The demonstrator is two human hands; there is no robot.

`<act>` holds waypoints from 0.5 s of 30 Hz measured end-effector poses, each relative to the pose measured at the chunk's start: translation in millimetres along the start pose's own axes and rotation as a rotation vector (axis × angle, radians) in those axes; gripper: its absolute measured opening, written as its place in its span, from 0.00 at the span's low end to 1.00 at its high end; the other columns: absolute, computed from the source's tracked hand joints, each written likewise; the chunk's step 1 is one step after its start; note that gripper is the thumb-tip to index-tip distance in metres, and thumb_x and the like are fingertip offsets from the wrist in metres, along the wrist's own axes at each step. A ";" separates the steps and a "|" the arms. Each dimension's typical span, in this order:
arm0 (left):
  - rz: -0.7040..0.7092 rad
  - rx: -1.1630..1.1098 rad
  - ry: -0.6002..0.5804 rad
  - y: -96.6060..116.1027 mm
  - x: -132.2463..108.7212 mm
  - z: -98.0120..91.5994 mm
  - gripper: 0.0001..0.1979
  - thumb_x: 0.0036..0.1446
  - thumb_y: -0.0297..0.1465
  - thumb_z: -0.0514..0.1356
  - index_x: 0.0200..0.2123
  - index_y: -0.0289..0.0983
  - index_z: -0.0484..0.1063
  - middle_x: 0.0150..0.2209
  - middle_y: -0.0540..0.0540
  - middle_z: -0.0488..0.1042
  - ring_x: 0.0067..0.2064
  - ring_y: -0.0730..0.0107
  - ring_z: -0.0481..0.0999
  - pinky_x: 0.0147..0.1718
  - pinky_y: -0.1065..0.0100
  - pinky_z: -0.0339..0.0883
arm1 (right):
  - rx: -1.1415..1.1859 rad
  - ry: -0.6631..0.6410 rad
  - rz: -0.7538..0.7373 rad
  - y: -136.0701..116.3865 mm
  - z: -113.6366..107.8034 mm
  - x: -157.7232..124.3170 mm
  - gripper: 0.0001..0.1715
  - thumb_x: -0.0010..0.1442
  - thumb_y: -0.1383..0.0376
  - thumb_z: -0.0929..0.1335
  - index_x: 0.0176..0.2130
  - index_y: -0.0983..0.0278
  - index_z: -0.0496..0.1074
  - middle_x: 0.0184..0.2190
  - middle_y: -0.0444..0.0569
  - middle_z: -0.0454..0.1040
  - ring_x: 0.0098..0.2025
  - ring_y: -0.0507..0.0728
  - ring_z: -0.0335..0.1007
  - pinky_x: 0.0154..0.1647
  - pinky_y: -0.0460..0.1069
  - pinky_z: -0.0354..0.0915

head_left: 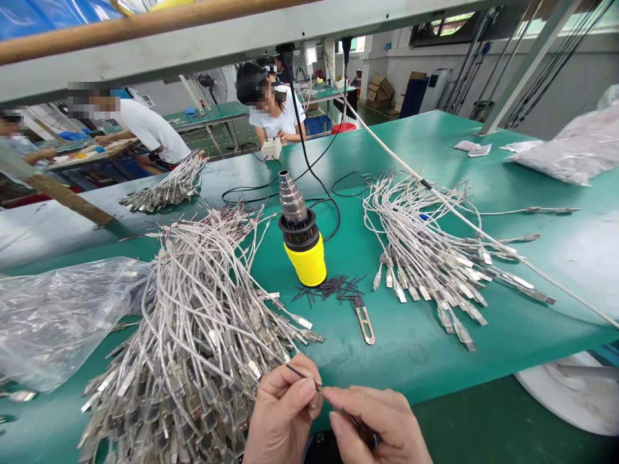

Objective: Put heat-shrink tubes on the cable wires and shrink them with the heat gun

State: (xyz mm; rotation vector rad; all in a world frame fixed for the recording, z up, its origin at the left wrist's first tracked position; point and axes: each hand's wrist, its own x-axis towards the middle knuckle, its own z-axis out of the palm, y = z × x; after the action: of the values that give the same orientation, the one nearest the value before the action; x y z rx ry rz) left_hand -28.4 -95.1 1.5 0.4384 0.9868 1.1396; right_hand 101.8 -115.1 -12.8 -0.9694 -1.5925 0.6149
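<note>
My left hand (pixel 283 406) pinches a short thin black tube (pixel 296 371) between thumb and forefinger near the table's front edge. Close against it, my right hand (pixel 382 419) is closed in a pinch; a dark sliver shows between its fingers, but I cannot make out what it is. Beyond the hands, a yellow and black heat gun (pixel 304 258) stands nozzle up. Loose black tubes (pixel 333 287) lie at its base, beside a flat metal tool with a slotted handle (pixel 365 322). A big heap of grey USB cables (pixel 198 309) spreads to the left of my hands.
More USB cables (pixel 420 245) lie at the right and a bundle (pixel 169 187) at the far left. Clear plastic bags (pixel 72 309) rest at both sides. A white cord (pixel 396 154) hangs slantwise across the right. A person (pixel 275 113) works across the green table (pixel 503 174).
</note>
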 end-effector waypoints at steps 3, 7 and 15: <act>-0.002 -0.002 -0.001 -0.3 0.4 -0.2 0.10 0.39 0.31 0.71 0.19 0.33 0.74 0.23 0.51 0.67 0.20 0.81 0.61 0.21 0.76 0.54 | -0.088 -0.022 -0.015 2.6 0.4 -3.4 0.16 0.53 0.75 0.64 0.42 0.65 0.72 0.17 0.41 0.71 0.15 0.49 0.65 0.15 0.42 0.59; -0.008 0.003 -0.009 0.2 0.1 -1.1 0.09 0.39 0.31 0.71 0.19 0.33 0.74 0.24 0.51 0.67 0.21 0.81 0.62 0.22 0.76 0.55 | -0.178 -0.029 -0.047 5.1 1.0 -5.9 0.16 0.54 0.75 0.64 0.43 0.66 0.72 0.16 0.40 0.69 0.14 0.49 0.64 0.14 0.43 0.55; -0.018 -0.003 -0.013 -1.4 0.0 -0.7 0.10 0.39 0.31 0.71 0.20 0.33 0.74 0.24 0.51 0.68 0.21 0.81 0.62 0.22 0.76 0.56 | -0.180 0.009 -0.056 3.3 2.8 -3.6 0.14 0.55 0.75 0.64 0.41 0.65 0.71 0.16 0.40 0.68 0.14 0.48 0.63 0.15 0.42 0.56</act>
State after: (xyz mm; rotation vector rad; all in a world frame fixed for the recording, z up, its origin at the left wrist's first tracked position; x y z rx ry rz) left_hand -28.2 -95.8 0.2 0.4330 0.9757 1.1206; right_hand 100.2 -116.1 -18.1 -1.0539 -1.6819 0.4334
